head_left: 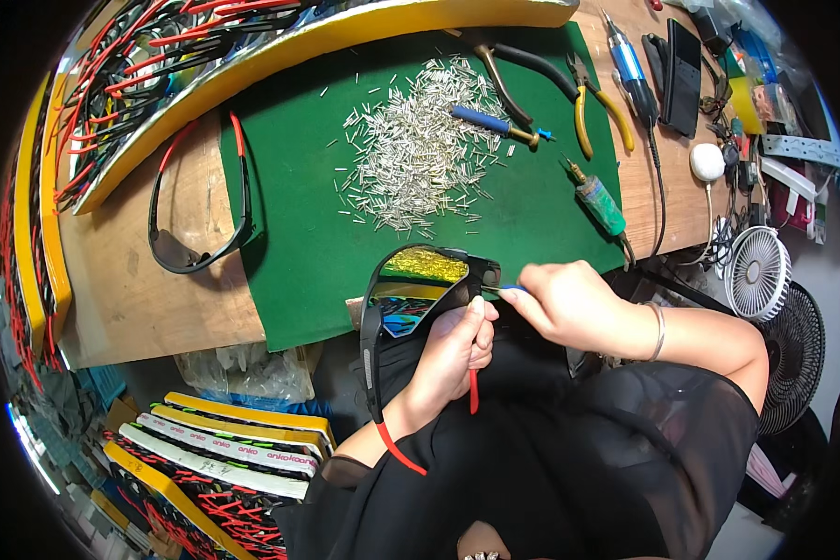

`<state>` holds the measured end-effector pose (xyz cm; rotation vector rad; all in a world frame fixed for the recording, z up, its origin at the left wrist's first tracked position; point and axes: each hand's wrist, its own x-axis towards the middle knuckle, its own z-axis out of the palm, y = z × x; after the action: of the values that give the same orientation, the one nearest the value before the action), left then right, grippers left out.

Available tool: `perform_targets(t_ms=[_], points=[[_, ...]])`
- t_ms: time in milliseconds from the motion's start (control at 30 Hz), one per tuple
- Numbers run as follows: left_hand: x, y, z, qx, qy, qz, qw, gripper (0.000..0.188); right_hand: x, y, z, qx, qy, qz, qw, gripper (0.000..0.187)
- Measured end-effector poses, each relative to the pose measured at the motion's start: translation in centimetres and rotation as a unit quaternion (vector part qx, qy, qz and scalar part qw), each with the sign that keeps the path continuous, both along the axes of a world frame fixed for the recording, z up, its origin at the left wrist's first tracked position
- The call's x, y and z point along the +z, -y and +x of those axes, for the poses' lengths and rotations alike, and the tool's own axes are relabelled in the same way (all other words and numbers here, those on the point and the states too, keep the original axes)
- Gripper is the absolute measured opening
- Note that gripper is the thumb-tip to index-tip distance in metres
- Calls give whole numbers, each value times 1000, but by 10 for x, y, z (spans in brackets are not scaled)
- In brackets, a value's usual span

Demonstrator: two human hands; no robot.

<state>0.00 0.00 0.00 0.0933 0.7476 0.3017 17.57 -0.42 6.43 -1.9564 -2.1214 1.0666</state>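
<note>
I wear a loose black top [532,467], its front opaque and softly creased. My right sleeve [709,429] is sheer black cloth, wide and filmy enough for the arm to show dimly through it, and it ends near the elbow. Of my left sleeve [350,469] only a small see-through piece shows, with a darker hem. Behind my bare right hand [569,303] a slim bangle [660,333] circles the wrist (smooth, with a silvery gleam). My left hand [453,357] is bare too. Small shiny ornaments [482,556] sit by the lower edge, partly cut off.
</note>
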Motion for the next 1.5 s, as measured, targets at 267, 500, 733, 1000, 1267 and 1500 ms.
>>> perform_targets(t_ms=[267, 500, 733, 1000, 1267, 1500], points=[[1, -1, 1, -6, -6, 6, 1000, 27, -1, 3, 5, 80, 30, 116, 990, 22], [1, -2, -1, -11, -1, 8, 1000, 25, 2, 4, 3, 71, 10, 74, 995, 24], [3, -2, -1, -12, -12, 7, 1000, 25, -3, 6, 5, 81, 41, 4, 996, 26], [4, -3, 1, -5, -22, -3, 1000, 26, 3, -4, 9, 54, 38, -12, 998, 23], [3, -4, 0, -11, -18, 7, 1000, 26, 0, 4, 9, 21, -38, 44, 998, 22], [3, -3, 0, -7, -25, 6, 1000, 27, 3, 1, 10, 31, -54, 51, 997, 29]])
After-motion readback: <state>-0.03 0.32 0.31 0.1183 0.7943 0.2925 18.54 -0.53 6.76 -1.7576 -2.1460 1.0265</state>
